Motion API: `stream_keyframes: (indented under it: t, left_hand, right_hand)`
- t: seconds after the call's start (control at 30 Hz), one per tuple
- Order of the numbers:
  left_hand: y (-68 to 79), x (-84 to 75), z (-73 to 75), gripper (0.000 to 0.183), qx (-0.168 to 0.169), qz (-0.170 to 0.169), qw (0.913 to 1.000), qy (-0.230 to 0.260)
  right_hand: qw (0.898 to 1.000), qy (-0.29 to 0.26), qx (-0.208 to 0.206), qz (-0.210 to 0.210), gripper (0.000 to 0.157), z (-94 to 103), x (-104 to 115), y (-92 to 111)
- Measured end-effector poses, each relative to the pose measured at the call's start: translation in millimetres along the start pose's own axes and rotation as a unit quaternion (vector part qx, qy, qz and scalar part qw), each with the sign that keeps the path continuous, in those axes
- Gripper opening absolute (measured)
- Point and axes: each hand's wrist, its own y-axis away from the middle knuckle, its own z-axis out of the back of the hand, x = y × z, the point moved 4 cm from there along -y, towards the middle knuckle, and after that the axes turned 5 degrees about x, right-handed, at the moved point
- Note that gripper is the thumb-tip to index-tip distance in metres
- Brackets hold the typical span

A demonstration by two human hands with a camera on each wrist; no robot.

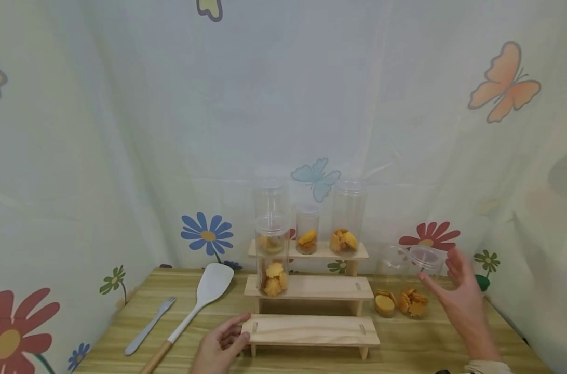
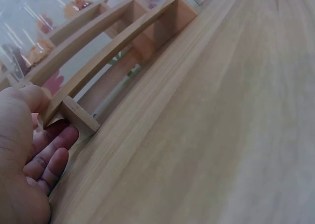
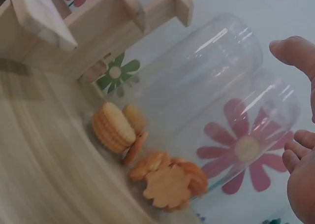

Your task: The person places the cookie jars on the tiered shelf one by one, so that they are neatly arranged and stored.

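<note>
My left hand (image 1: 220, 345) grips the left end of the lowest step of a three-tier wooden shelf (image 1: 311, 331). In the left wrist view its thumb and fingers pinch the board's corner (image 2: 55, 106). At the right, my right hand (image 1: 463, 301) is spread beside the lid of a clear jar of flower-shaped biscuits (image 1: 413, 304); in the right wrist view a gap shows between hand and jar (image 3: 236, 145). Touching or close by its left stands another clear jar, with round biscuits (image 1: 385, 303). Both jars rest upright on the table.
One biscuit jar (image 1: 272, 262) stands at the middle tier's left end. Three more jars stand along the top tier, including a short one (image 1: 308, 228) in the centre. A white spatula (image 1: 213, 284) and a fork (image 1: 148, 328) lie left. Patterned cloth (image 1: 283, 104) hangs behind.
</note>
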Motion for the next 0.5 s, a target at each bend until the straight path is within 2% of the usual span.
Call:
stream_keyframes:
  t: [0.27, 0.5]
  left_hand:
    - [-0.1, 3.3, -0.9, 0.054, 0.004, 0.002, 1.0000, 0.003]
    - [-1.0, 2.2, 0.2, 0.054, 0.002, 0.006, 1.0000, -0.004]
  right_hand:
    - [0.998, -0.026, 0.037, -0.048, 0.118, -12.1, -38, -5]
    - [0.996, -0.036, 0.042, -0.065, 0.120, -25.6, -61, -7]
